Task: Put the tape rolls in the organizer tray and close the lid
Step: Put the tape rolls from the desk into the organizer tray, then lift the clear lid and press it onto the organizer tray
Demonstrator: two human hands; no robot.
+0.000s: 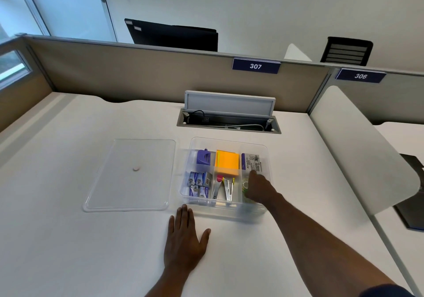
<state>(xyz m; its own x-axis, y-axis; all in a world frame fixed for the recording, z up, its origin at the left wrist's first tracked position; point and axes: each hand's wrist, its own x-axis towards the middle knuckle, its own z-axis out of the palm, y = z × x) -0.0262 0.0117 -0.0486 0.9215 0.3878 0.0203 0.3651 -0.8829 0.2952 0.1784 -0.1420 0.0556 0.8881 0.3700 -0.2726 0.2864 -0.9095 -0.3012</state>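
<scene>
A clear plastic organizer tray (pixel 229 141) stands open on the white desk. Its clear lid (pixel 119 182) lies flat on the desk to the tray's left. My right hand (pixel 260 187) reaches into the tray's front right compartment, over a clear tape roll (pixel 245 185) with a green core; whether the fingers grip the roll is hidden. My left hand (pixel 185 241) rests flat on the desk just in front of the tray, fingers apart and holding nothing.
The other compartments hold a purple tool (pixel 203 157), orange sticky notes (pixel 227 162), staple boxes (pixel 199 183), staplers (pixel 224 187) and a labelled packet (pixel 252 162). An open cable hatch (pixel 228 117) sits behind the tray. A white divider (pixel 358 150) bounds the right.
</scene>
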